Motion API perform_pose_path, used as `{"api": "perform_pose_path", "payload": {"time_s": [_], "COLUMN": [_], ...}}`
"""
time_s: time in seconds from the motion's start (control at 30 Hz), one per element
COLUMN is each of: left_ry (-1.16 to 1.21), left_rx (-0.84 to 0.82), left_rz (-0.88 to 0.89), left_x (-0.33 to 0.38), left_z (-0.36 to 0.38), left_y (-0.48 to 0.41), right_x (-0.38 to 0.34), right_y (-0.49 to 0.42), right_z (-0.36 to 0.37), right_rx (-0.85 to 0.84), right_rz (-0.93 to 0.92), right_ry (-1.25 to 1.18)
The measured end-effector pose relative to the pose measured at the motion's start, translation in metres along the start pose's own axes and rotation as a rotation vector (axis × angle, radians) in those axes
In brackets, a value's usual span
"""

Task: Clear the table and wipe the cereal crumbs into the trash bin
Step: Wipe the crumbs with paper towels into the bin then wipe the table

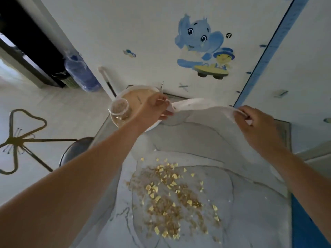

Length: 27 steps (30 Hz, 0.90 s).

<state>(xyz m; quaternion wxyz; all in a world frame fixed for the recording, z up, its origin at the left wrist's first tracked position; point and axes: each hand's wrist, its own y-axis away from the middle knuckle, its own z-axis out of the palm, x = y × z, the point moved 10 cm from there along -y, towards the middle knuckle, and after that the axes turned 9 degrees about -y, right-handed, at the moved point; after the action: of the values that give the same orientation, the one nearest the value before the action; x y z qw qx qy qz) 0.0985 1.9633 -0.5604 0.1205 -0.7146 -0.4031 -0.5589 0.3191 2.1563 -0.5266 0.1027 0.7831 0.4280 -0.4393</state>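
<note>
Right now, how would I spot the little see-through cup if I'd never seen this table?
Start at the blue elephant sticker on the wall and drop to the far left corner of the marbled table. A round plate sits there, just beyond the left hand. The cup stands on its left rim: small, clear plastic, with brownish crumbs inside, unlike the flat, opaque plate.

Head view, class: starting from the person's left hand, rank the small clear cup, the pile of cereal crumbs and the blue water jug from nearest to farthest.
From the left hand:
1. Small clear cup, just left of the hand, sitting in the bowl.
2. Cereal crumbs, spread on the table nearer the camera.
3. Blue water jug, on the floor by the wall, far left.
</note>
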Motion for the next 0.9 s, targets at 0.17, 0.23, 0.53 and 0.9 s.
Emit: {"api": "perform_pose_path", "payload": {"time_s": [0.17,0.23,0.53,0.9], "left_ry": [-0.228,-0.296,-0.245,-1.331], "left_rx": [-0.117,-0.161,0.213,-0.316], "left_rz": [-0.207,-0.228,-0.109,0.628], "left_x": [-0.134,-0.158,-0.128,-0.164], "left_z": [0.053,0.064,0.041,0.19], "left_y": [-0.008,-0.008,-0.082,-0.07], "right_x": [0.106,0.129,0.167,0.19], "right_y": [0.06,0.075,0.01,0.038], "right_z": [0.085,0.101,0.072,0.21], "right_rx": [-0.319,-0.391,0.008,-0.53], "right_rz": [0.285,0.334,0.373,-0.039], "right_ry": [-0.096,-0.09,0.123,0.592]}}
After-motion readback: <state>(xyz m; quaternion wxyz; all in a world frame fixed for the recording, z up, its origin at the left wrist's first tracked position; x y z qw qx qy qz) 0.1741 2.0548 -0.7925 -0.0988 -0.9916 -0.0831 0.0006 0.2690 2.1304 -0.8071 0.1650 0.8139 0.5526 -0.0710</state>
